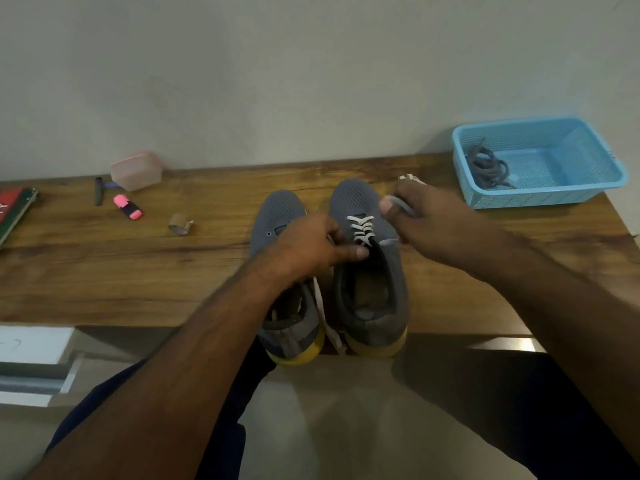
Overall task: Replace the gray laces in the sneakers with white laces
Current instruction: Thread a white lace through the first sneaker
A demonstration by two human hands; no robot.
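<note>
Nearest to us, two gray sneakers stand side by side at the front edge of the wooden table [104, 271], heels toward us and toes toward the wall. The right sneaker [372, 271] already carries a white lace [362, 228] crossed through its lower eyelets. Our left hand [311, 245] rests over the gap between the shoes, fingers curled at the tongue of the right sneaker; we cannot tell just what it pinches, since the fingertips hide it. Our right hand [426, 220] is closed on one end of the white lace, pulled out to the shoe's right side, and a bit of lace sticks up behind the knuckles. The two hands are apart, one on each side of the lacing.

The left sneaker [277, 216] is largely covered by our left forearm, so its eyelets are hard to make out. A white strip [323, 313] hangs down between the two heels; whether it is a second lace or the other end of the first, we cannot say.

Farther back on the right, a blue basket [585, 183] sits by the wall, and in it lies a bundle of gray laces [488, 166].

On the left we see a tape roll [180, 224], a pink highlighter [127, 206], a dark pen [98, 191] and a pink box [136, 170]. A red book [12, 211] is cut off by the left edge.
</note>
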